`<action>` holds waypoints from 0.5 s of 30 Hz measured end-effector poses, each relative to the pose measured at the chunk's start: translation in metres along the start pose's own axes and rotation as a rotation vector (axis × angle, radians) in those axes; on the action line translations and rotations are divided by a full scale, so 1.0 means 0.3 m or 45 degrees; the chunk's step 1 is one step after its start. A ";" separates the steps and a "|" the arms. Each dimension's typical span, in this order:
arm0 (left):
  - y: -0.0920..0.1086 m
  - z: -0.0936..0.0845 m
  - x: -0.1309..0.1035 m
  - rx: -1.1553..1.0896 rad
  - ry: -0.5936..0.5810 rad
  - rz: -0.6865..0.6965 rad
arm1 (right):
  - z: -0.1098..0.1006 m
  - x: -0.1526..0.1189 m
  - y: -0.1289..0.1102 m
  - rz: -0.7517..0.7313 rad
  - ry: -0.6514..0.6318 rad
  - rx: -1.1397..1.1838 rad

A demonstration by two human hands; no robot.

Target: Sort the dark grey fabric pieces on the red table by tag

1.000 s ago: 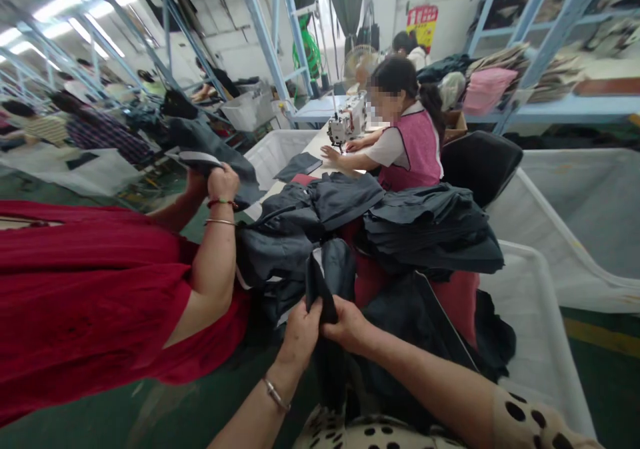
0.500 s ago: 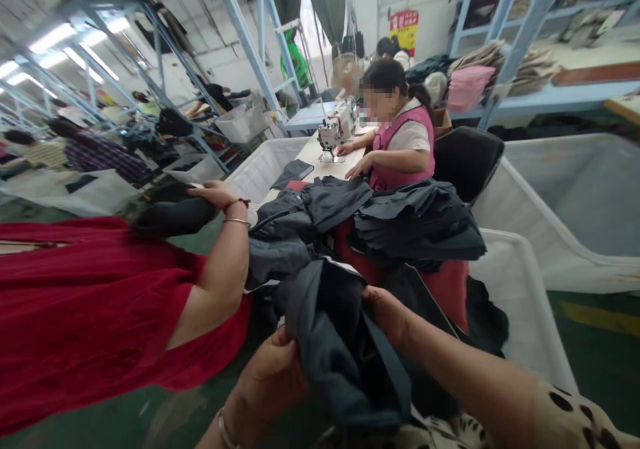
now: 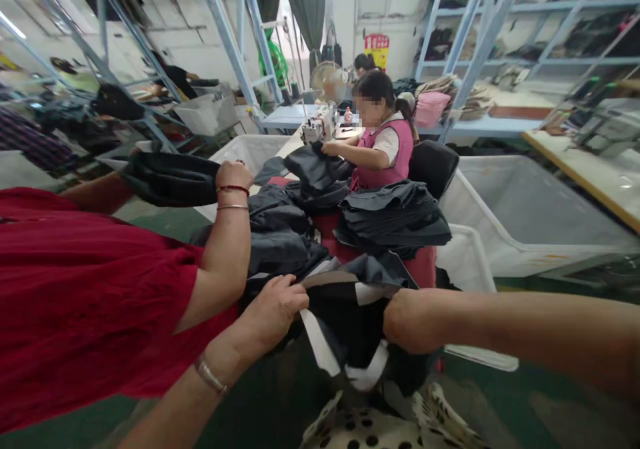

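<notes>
A dark garment piece (image 3: 350,302) with white strips and a brown band along its upper edge is stretched between my hands at the lower centre. My left hand (image 3: 275,306) pinches its left end, thumb and fingers closed on the cloth. At the other end my right hand (image 3: 410,319) is closed in a fist round the fabric. Just beyond lie more dark cloth pieces (image 3: 280,236) in a loose heap. A layered stack of dark cloth (image 3: 393,216) rests on a red surface (image 3: 425,266) behind my right hand.
At the left, a person in red (image 3: 100,289) holds a dark cloth (image 3: 170,179). Ahead, a person in a pink vest (image 3: 385,152) handles dark fabric at a sewing machine (image 3: 320,126). White bins (image 3: 500,202) stand at the right, near a table edge (image 3: 585,182).
My hands have moved apart, and the garment between them is spread, showing white strips. The view has shifted right. The seated person now has dark fabric raised at the machine.
</notes>
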State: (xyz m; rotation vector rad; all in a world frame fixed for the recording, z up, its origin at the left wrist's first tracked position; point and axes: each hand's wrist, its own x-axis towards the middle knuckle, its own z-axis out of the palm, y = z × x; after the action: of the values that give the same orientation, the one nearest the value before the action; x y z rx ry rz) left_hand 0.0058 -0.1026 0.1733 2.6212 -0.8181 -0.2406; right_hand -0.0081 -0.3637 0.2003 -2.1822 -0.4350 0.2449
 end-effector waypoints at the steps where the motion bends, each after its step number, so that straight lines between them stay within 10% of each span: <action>1: -0.002 0.011 0.003 0.057 0.038 0.031 | -0.065 0.003 -0.043 -0.067 -0.207 -0.001; 5: -0.016 0.028 0.020 -0.354 0.142 0.157 | -0.206 0.048 -0.183 -0.255 -0.754 0.058; 11: 0.005 0.006 0.127 -0.897 0.470 -0.101 | -0.042 0.104 -0.133 -0.332 -0.386 -0.463; 15: 0.027 0.037 0.179 -1.345 0.114 0.022 | -0.054 0.133 -0.080 -0.612 -0.302 -0.350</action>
State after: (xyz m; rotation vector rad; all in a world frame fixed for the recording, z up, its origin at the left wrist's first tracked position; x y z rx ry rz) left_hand 0.0425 -0.1429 0.1639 1.6145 -0.4718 -0.4071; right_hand 0.0285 -0.3464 0.2284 -2.2392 -1.1643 0.1841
